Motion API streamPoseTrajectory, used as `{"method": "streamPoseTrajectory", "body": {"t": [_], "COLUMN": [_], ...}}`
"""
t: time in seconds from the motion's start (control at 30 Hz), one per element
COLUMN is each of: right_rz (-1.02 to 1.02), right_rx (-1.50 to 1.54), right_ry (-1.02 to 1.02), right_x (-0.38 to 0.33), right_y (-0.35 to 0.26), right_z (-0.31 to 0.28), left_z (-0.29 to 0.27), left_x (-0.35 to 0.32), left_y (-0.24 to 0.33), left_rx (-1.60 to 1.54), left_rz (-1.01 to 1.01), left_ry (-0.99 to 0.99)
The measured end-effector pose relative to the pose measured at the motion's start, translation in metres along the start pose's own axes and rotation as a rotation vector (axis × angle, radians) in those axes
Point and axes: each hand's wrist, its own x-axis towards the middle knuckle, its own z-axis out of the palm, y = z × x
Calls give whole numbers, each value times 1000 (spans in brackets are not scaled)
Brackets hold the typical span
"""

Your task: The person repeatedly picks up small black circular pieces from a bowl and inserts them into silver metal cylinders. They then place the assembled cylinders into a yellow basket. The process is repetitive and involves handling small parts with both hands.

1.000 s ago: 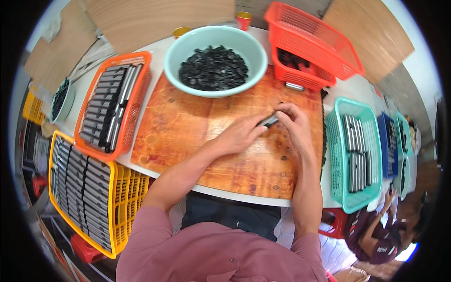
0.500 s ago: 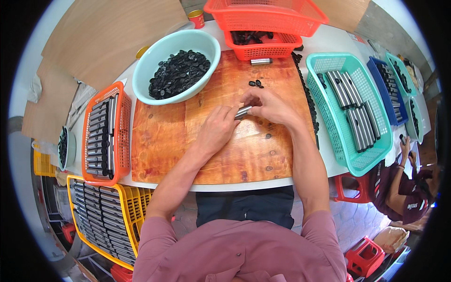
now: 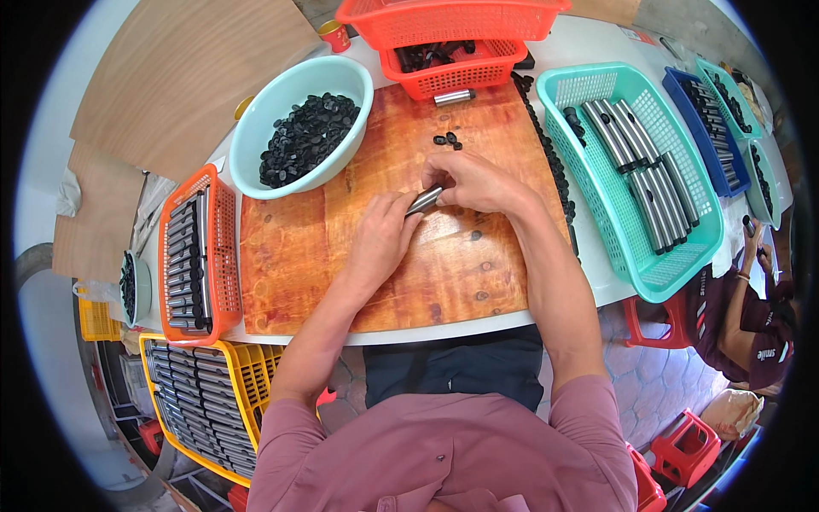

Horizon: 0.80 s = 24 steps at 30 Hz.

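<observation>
Centrally in the head view, a silver-and-black tube [image 3: 424,201] sits over a wooden board [image 3: 409,290], the left hand [image 3: 381,230] with its grip closed on the lower-left end, the right hand [image 3: 467,182] pinching the upper-right. Small black pieces [image 3: 448,141] lie upper centre; a pale-green bowl [image 3: 320,75] stands upper left, a teal basket [image 3: 597,213] of tubes right.

Workshop — metal tubes [image 3: 657,210], black pieces [image 3: 307,136], baskets [image 3: 225,256]
</observation>
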Motion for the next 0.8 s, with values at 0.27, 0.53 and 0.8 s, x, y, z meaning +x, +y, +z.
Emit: {"method": "streamPoseTrajectory", "body": {"t": [0.27, 0.53, 0.8], "right_rz": [-69, 78, -26], "right_rx": [86, -349, -491], "right_ry": [224, 518, 591], "right_x": [12, 52, 51], "right_y": [8, 2, 6], "right_z": [12, 51, 53], "left_z": [-6, -6, -1], "left_x": [8, 11, 8], "left_y": [9, 5, -8], "left_rx": [84, 21, -162], "left_rz": [-23, -79, -131], "left_ry": [-71, -80, -39]}}
